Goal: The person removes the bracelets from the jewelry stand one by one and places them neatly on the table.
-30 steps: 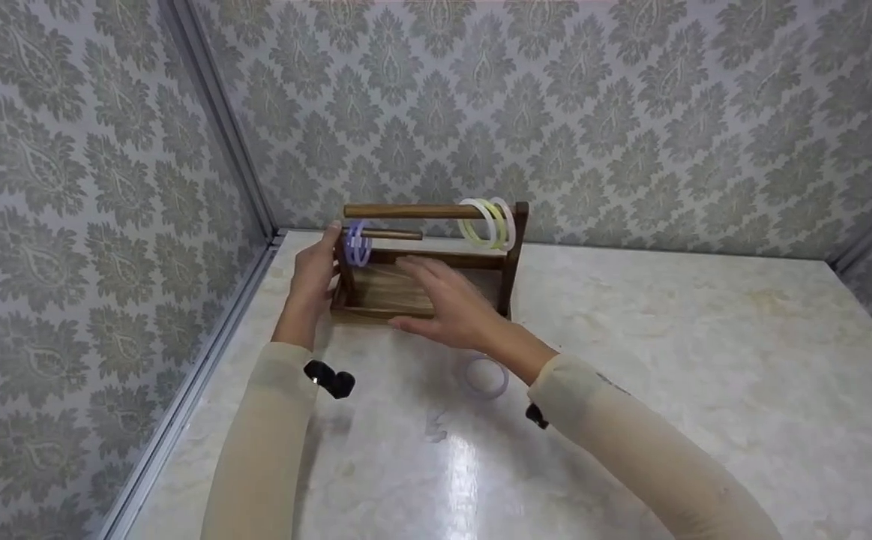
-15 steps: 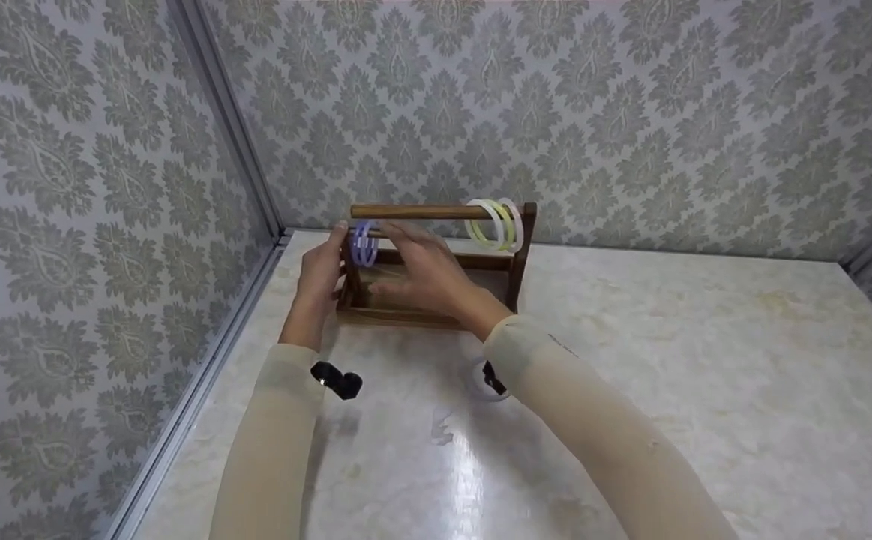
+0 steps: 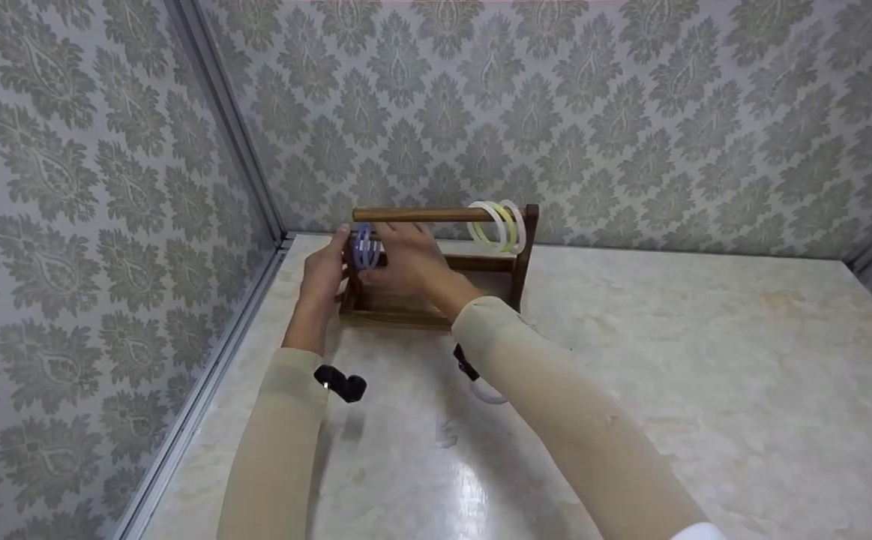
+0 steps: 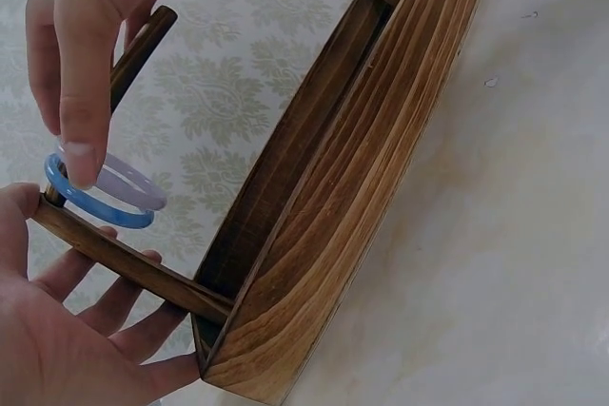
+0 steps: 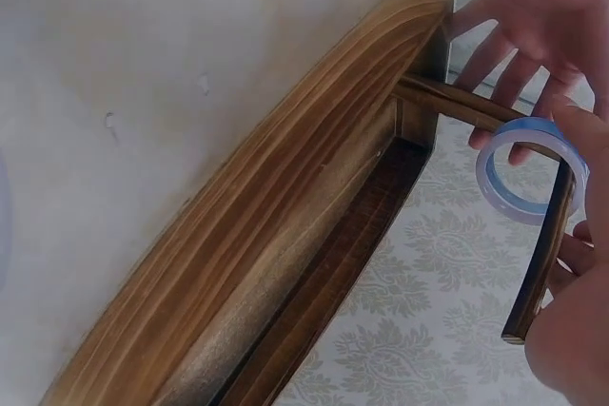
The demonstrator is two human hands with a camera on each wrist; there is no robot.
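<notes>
A wooden jewelry stand (image 3: pixel 398 320) with a tray base stands near the back wall. My left hand (image 3: pixel 322 277) grips its left post, thumb at the top and fingers spread behind. On the short lower peg (image 4: pixel 143 56) hang a blue bangle (image 4: pixel 105 214) and a lilac bangle (image 4: pixel 145 189), side by side by the post. My right hand (image 3: pixel 409 262) reaches over the peg and pinches the lilac bangle, thumb on its near side; its other fingers are partly hidden behind the peg.
On the upper bar (image 3: pixel 413 215) hang a white bangle (image 3: pixel 497 226), a yellow bangle (image 3: pixel 511 226) and a pale pink bangle (image 3: pixel 520 229). Another pale bangle (image 3: pixel 489 396) lies on the marbled table (image 3: pixel 668 360), partly under my right forearm. A metal frame (image 3: pixel 203 367) runs along the left edge.
My right hand has moved left and up from over the tray to the bangles on the lower peg, closing on them. My left hand keeps its grip on the post.
</notes>
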